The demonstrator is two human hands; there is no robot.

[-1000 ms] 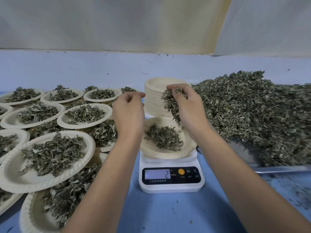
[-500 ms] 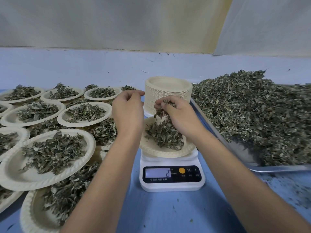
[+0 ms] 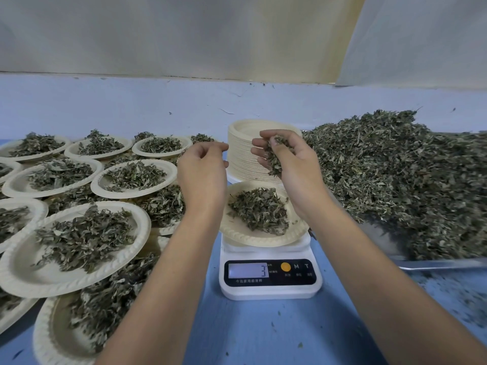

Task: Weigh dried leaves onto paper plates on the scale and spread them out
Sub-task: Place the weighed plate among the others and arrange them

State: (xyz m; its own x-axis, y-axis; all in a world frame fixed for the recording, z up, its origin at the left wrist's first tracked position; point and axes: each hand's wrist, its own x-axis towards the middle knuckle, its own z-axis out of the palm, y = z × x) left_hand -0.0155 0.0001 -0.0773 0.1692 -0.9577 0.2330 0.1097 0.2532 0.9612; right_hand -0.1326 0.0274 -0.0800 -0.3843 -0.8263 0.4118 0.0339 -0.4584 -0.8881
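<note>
1. The heap of dried leaves point(image 3: 395, 185) fills the metal tray point(image 3: 434, 263) on the right, just beside the scale.
2. Filled paper plates point(image 3: 15, 272) overlap across the left.
3. The scale point(image 3: 268, 292) stands at centre and its display reads 3. The paper plate point(image 3: 237, 234) on it carries a small leaf pile point(image 3: 259, 210).
4. The right hand point(image 3: 297, 175) hovers over that plate's far edge, fingers curled round a clump of leaves point(image 3: 275, 159). The pile lies straight below and slightly nearer, so a release would likely land on it.
5. The left hand point(image 3: 203, 177) hangs over the plate's left rim, loosely curled, with nothing visible in it.
</note>
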